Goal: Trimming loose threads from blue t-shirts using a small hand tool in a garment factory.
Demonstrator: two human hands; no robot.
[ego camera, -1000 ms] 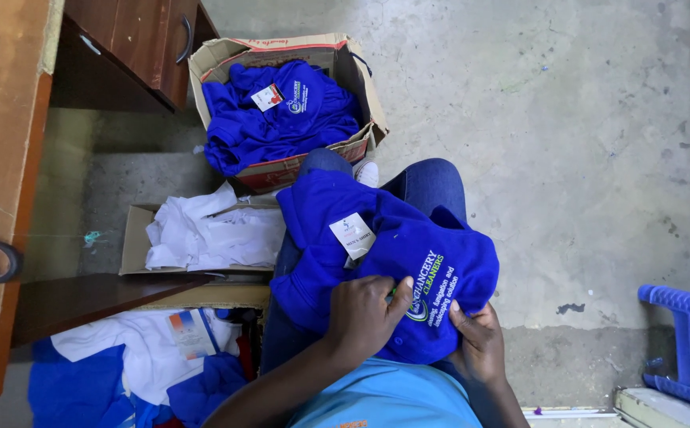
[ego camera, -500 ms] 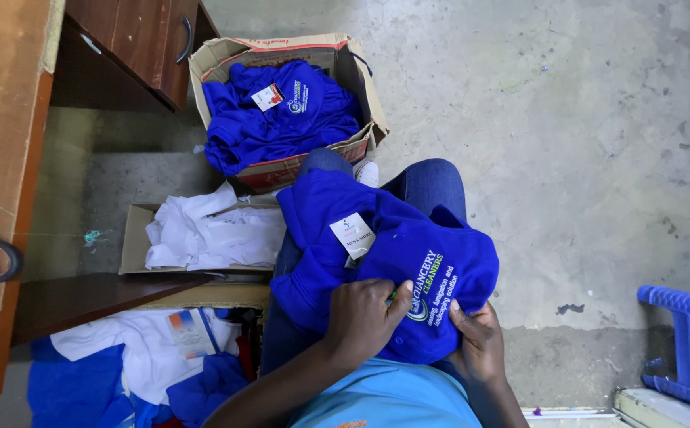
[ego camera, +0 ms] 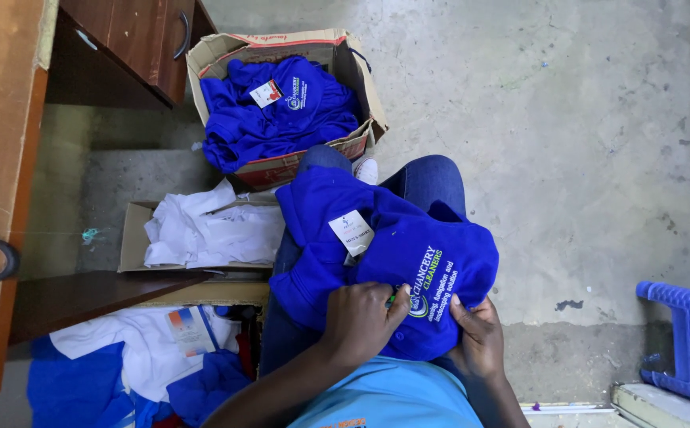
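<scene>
You have a royal-blue shirt (ego camera: 376, 261) bunched on your lap, printed emblem facing up, white hang tag (ego camera: 351, 232) lying on top.

We see our own body from above, seated: a light blue shirt (ego camera: 388, 396) covers our chest, with a small patch of orange print at its lower edge. Our legs are in dark blue denim jeans (ego camera: 432, 178), creased at the knees. Both forearms are bare, with no sleeve, watch or ring showing on our left hand (ego camera: 361, 321) or right hand (ego camera: 479, 337).
</scene>
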